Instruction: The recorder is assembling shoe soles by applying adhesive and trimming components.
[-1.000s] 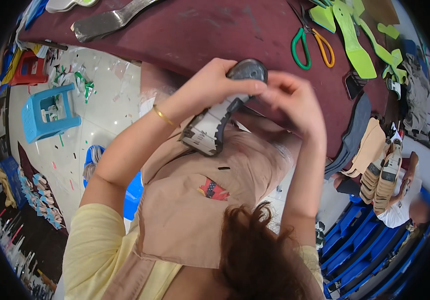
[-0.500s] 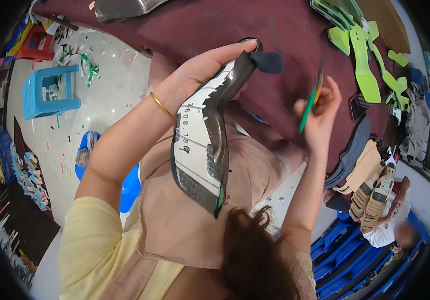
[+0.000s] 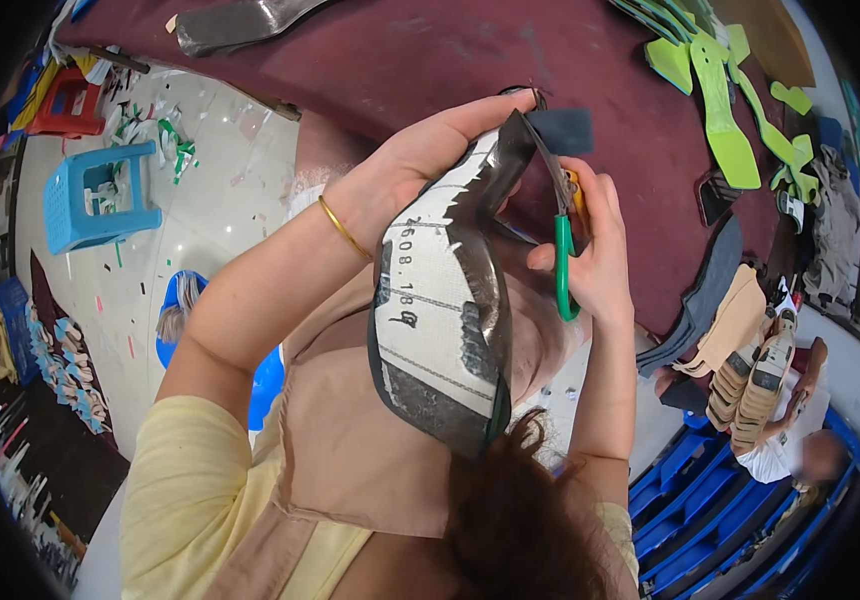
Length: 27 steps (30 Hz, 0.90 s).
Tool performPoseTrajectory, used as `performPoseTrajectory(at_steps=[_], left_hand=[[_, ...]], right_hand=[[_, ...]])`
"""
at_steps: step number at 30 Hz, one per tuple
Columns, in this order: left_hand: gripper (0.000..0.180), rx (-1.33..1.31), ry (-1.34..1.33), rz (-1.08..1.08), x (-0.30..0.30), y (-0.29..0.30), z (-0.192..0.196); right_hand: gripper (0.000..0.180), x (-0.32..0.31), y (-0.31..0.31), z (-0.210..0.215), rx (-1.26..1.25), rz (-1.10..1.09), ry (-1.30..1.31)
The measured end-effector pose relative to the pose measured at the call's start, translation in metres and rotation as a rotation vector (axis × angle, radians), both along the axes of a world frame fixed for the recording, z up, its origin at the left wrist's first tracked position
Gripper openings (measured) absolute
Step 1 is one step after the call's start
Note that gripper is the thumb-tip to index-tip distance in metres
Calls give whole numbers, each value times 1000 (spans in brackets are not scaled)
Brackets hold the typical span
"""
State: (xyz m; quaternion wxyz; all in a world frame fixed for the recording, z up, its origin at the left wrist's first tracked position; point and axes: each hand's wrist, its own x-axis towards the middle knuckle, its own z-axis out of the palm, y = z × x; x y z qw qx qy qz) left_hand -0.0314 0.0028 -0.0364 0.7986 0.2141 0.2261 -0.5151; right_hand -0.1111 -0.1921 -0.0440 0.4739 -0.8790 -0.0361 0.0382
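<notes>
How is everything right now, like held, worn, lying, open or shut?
Shoe piece, held, dark border jagged
Scissors, held, open or shut unclear
Left hand, gripping shoe piece
Right hand, gripping scissors
Gold bangle, worn
Green pieces, lying on table
Floor, littered with scraps

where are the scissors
In the head view, right of centre, the scissors are in the right grip, blades beside the upper end of the insole.
</notes>
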Motion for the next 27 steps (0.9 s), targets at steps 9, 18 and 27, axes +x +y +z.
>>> performPoseTrajectory(at_steps=[9, 18, 27], left_hand=[[30, 135, 20, 91, -1, 0, -1], [25, 102, -19, 22, 1, -4, 8], [21, 43, -25, 33, 1, -6, 9]], right_hand=[[54, 19, -22, -14, -299, 47, -322], [77, 22, -20, -8, -103, 95, -221], [79, 21, -23, -11, -199, 77, -340]])
